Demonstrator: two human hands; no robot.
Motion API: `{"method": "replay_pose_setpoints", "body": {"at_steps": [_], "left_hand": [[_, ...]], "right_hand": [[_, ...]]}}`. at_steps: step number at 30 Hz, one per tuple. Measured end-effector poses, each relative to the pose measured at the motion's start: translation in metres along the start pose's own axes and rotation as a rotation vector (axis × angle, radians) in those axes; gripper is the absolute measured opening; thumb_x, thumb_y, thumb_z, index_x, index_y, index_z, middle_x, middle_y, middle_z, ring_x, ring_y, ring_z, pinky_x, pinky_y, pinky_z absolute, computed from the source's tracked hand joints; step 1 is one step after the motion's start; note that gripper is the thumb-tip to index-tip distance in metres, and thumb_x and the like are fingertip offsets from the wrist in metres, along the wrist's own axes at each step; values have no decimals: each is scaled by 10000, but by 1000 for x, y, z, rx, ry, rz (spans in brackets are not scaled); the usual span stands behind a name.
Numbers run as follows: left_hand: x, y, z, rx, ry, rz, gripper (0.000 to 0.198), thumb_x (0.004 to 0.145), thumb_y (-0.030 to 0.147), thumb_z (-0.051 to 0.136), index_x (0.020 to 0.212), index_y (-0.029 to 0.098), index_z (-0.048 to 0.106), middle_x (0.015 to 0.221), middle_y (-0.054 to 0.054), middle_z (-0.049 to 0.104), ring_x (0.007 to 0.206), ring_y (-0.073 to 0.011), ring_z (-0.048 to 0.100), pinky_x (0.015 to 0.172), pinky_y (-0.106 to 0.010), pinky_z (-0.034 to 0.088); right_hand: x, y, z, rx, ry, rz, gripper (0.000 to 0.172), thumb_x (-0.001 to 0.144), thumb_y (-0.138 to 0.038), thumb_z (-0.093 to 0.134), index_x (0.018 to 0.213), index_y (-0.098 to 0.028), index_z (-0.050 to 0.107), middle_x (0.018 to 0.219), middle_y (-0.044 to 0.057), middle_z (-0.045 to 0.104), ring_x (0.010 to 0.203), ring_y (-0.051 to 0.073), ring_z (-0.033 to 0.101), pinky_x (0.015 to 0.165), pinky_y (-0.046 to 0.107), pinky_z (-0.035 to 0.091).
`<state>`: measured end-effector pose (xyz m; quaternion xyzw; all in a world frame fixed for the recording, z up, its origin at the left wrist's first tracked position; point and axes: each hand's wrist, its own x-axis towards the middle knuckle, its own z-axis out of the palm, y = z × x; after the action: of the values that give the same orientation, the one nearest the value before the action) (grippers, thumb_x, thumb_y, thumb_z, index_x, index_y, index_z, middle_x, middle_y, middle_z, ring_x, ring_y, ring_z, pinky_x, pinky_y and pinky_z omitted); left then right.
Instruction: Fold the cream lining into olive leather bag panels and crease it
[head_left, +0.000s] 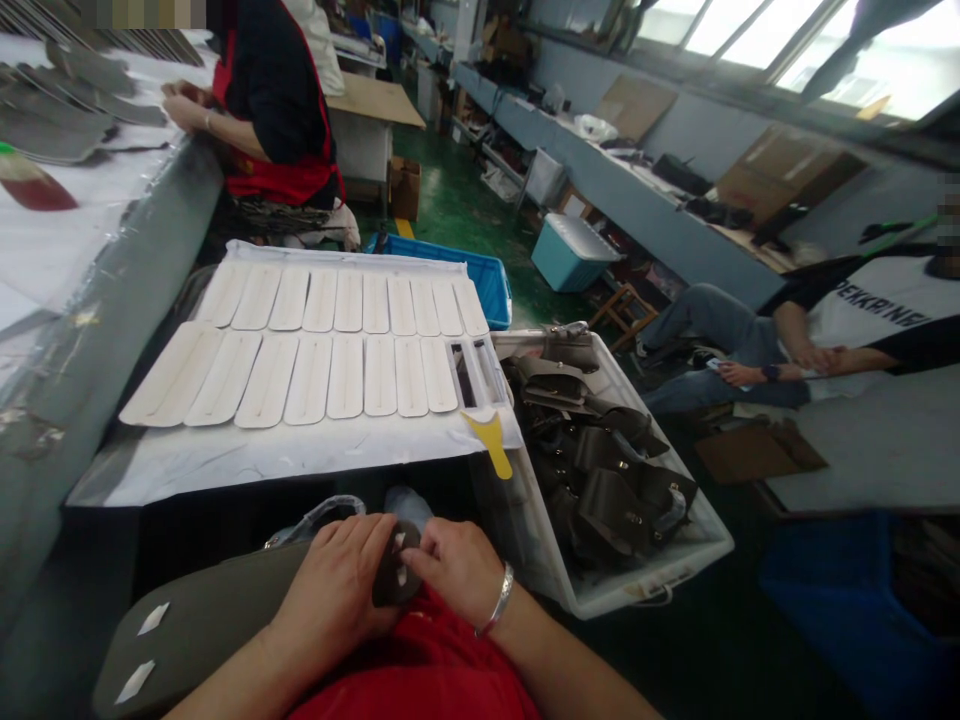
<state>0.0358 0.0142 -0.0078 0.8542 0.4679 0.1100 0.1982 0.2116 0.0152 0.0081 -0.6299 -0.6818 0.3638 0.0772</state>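
Head view: my left grip (341, 575) clasps the end of a dark piece (217, 612); my right grip (459, 572) is narrow at the white tabs (402, 576) there, though whether it pinches one I cannot tell. Left of my grip, two more tabs already sit; this end looks unfinished. Ahead, pale panels (306, 380) lie in rows on the bench (300, 452), seemingly unused. Rightward, a crate (718, 537) holds bags (600, 492), apparently further along.

Grey piece (217, 610) partly hidden behind left hand (341, 575)
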Motion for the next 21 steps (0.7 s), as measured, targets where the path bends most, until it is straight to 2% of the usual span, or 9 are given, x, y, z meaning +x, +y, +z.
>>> {"method": "replay_pose_setpoints", "body": {"at_steps": [9, 15, 18, 21], "left_hand": [[-8, -5, 1, 4, 16, 47, 598, 659, 304, 619, 1204, 133, 441, 1194, -144, 550, 1078, -286, 493, 923, -435, 342], [-7, -1, -2, -24, -3, 17, 611, 620, 297, 647, 1182, 163, 448, 1143, -128, 577, 1041, -287, 519, 902, -427, 366], [-11, -7, 1, -38, 13, 34, 787, 607, 331, 668, 1291, 146, 325, 1167, -152, 563, 1063, -292, 521, 925, -434, 372], [-15, -15, 4, -18, 43, 62, 910, 568, 336, 688, 1333, 141, 235, 1325, -200, 431, 1181, -313, 443, 986, -460, 342]], "right_hand": [[5, 27, 22, 278, -10, 14, 335, 728, -451, 635, 604, -159, 526, 530, -59, 471, 485, 62, 390, 436, 188, 237], [7, 29, 25, 280, -22, 4, 295, 712, -399, 651, 609, -157, 518, 528, -69, 449, 489, 62, 369, 429, 187, 241], [5, 26, 23, 294, -42, 1, 289, 701, -382, 660, 603, -155, 509, 524, -71, 445, 491, 64, 369, 431, 187, 250], [3, 22, 22, 333, -29, 10, 277, 696, -352, 666, 601, -154, 498, 521, -73, 441, 487, 62, 361, 427, 187, 245]]}}
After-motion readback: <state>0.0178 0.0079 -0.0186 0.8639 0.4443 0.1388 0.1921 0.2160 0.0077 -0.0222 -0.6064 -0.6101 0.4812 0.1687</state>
